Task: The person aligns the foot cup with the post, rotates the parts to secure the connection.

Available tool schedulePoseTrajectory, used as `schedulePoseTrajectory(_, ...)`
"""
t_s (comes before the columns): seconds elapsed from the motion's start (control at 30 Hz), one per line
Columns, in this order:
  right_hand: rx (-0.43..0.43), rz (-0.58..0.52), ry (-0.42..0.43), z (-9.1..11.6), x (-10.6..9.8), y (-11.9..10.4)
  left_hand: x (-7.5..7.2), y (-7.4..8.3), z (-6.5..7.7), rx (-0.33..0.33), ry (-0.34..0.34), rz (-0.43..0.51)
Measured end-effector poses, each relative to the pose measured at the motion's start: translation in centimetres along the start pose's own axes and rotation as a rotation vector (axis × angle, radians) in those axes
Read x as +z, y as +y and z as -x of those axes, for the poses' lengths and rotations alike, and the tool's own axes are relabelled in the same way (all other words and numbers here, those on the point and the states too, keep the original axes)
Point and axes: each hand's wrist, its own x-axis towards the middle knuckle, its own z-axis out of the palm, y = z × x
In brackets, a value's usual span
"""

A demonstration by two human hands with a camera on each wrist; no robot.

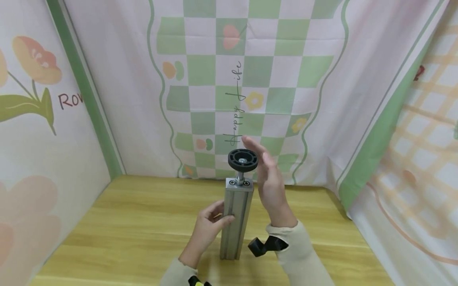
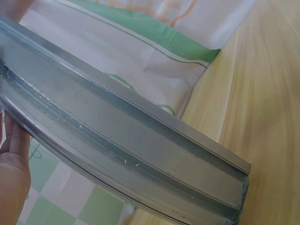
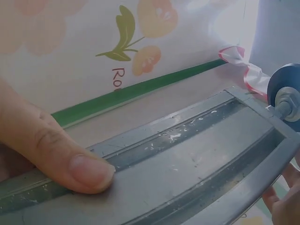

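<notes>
An aluminium extrusion profile point(image 1: 233, 222) stands upright on the table, its grooved sides filling much of both wrist views. On its top end plate, which has two screws, a black round levelling foot point(image 1: 242, 160) is mounted on a threaded stem. My left hand point(image 1: 211, 224) grips the profile around its middle from the left; its thumb point(image 3: 89, 171) lies across the face in the right wrist view. Beside the levelling foot, on its right, my right hand point(image 1: 273, 186) is raised with fingers extended. Whether those fingers touch the foot's rim, I cannot tell.
The wooden table point(image 1: 136, 234) lies beneath the profile. A green-and-white checked curtain point(image 1: 200, 67) hangs behind it, with printed cloth walls point(image 1: 28, 159) at left and right. A black wrist mount point(image 1: 268, 245) sits on the right sleeve.
</notes>
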Motion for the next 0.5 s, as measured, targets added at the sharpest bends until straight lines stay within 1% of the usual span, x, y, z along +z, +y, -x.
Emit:
schedulePoseTrajectory(0.1, 0.031, -0.052, -0.024, 0.0, -0.03, 0.11, 0.0, 0.08, 0.0, -0.01, 0.001, 0.001)
schedulePoseTrajectory(0.23, 0.074, -0.086, -0.043, 0.13, -0.02, 0.2, 0.0, 0.15, -0.05, -0.021, 0.001, -0.001)
schedulePoseTrajectory(0.5, 0.068, -0.096, -0.054, 0.37, -0.02, 0.28, -0.03, 0.08, -0.01, -0.025, 0.002, -0.003)
